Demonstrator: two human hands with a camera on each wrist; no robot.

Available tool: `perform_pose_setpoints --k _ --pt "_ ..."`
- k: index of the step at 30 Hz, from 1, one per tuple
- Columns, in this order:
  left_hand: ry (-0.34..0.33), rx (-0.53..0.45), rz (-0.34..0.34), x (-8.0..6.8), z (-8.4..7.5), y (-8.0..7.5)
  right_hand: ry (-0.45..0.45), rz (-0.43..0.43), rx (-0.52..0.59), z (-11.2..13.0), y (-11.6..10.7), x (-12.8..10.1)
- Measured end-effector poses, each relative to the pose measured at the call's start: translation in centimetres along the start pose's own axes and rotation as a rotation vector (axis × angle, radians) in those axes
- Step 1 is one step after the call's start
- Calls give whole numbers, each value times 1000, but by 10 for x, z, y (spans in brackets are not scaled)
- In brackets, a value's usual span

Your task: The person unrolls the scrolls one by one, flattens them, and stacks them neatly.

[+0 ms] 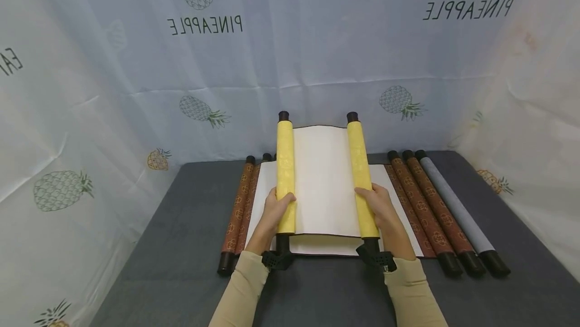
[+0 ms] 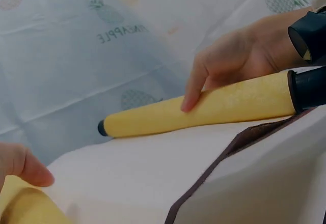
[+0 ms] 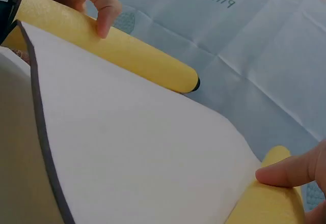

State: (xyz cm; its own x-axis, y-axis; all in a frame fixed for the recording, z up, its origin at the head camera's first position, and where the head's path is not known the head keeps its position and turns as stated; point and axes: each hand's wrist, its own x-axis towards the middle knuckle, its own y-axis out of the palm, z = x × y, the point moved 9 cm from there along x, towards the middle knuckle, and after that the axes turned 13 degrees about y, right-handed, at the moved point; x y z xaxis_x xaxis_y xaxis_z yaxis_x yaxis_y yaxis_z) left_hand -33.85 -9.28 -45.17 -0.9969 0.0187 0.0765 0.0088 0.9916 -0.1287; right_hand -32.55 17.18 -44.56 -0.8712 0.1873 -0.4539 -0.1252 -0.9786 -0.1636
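holding a half-open yellow scroll (image 1: 322,181) up over the grey tabletop (image 1: 181,246), left hand (image 1: 275,212) curled round the left roll, right hand (image 1: 382,206) curled round the right roll. lying flat underneath, another white scroll (image 1: 399,201), with brown rolled scrolls (image 1: 426,211) on both sides.

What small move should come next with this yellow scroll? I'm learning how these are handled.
Probably draw the two rolls a little farther apart. The left hand and right hand each grip a yellow roll, and only a narrow white sheet shows between them.
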Motion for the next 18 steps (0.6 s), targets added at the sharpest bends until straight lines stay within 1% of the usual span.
perform_pose_setpoints --k 3,7,13,18 --pt "6 -4 -21 0 0 -1 11 0 22 0 1 0" --pt "11 7 -25 -1 2 -1 20 -26 23 0 0 3" --pt "1 9 -20 1 4 -3 20 -52 -16 -4 -3 7" --pt "-26 13 -16 0 6 -6 35 -85 -61 -8 -7 7"
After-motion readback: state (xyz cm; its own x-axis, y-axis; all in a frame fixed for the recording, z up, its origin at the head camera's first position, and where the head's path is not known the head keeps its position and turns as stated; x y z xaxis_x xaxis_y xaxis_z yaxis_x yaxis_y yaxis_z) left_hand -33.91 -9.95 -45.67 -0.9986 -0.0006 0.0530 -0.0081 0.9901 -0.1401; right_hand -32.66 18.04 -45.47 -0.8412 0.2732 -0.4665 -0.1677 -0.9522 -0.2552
